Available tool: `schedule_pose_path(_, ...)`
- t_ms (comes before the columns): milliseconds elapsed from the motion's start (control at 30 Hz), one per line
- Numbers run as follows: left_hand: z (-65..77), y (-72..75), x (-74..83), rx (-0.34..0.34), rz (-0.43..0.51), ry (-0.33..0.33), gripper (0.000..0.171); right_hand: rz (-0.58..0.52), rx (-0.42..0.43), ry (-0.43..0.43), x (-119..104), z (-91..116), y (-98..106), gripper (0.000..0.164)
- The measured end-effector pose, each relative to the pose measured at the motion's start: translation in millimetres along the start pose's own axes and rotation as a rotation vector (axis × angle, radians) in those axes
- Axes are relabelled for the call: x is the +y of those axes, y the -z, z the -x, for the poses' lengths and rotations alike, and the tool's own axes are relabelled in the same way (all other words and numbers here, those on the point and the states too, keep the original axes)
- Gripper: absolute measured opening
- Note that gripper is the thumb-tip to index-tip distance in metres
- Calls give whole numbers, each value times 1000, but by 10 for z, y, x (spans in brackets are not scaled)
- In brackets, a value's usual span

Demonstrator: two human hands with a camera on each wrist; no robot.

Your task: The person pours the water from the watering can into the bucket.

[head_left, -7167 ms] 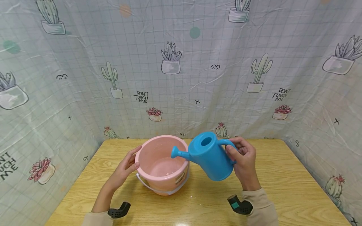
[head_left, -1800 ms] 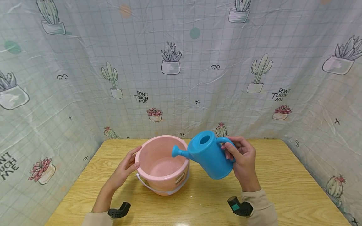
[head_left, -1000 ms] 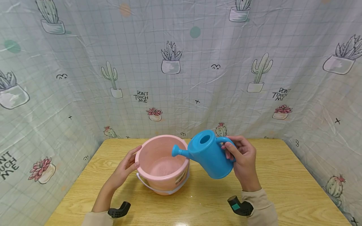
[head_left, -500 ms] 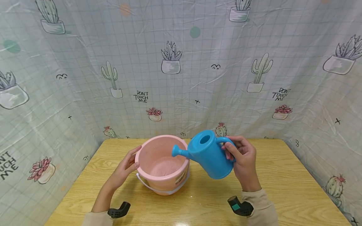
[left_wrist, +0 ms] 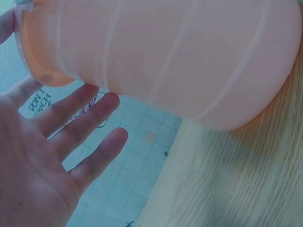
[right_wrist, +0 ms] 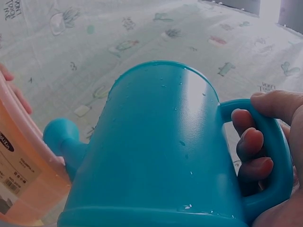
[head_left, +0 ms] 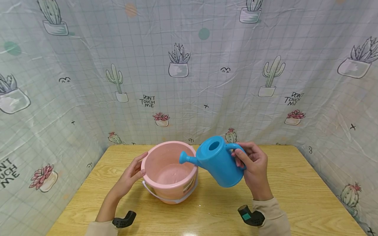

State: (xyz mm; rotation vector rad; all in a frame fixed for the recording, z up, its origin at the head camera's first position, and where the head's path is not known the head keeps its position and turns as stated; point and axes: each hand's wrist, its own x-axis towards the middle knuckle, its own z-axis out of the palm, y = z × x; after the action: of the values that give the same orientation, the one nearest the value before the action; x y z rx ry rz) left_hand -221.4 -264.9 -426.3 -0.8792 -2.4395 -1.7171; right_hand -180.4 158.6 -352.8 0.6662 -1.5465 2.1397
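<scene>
My left hand (head_left: 130, 175) rests at the left side of the pink bucket (head_left: 168, 187), thumb and index fingertips at its rim. In the left wrist view the other fingers (left_wrist: 78, 127) are spread and fairly straight, some touching the outer wall. My right hand (head_left: 255, 167) grips the handle of a blue watering can (head_left: 221, 167), fingers curled through the loop. The can is held off the table, tilted left, its spout head (head_left: 183, 158) over the bucket's opening. Droplets cling to the can in the right wrist view. Shallow water appears to lie in the bucket.
The bucket stands on a wooden table (head_left: 280, 183), its white carrying handle (head_left: 174, 200) hanging at the front. A few small drops lie on the wood. A cactus-print sheet (head_left: 189, 88) encloses the back and sides.
Compared with several seconds ago, the watering can is slightly higher. The marks on the bucket's water surface shift between frames. Over the last second, both hands have barely moved.
</scene>
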Motion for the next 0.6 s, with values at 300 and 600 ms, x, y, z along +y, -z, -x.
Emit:
schedule_pose_path(300,-2,3,1,1,0,4,59,-15,14,41,-10,1,-32,20)
schedule_pose_path(600,-3,0,15,14,-1,24,60,27,0,-9,-14,-4,0,21)
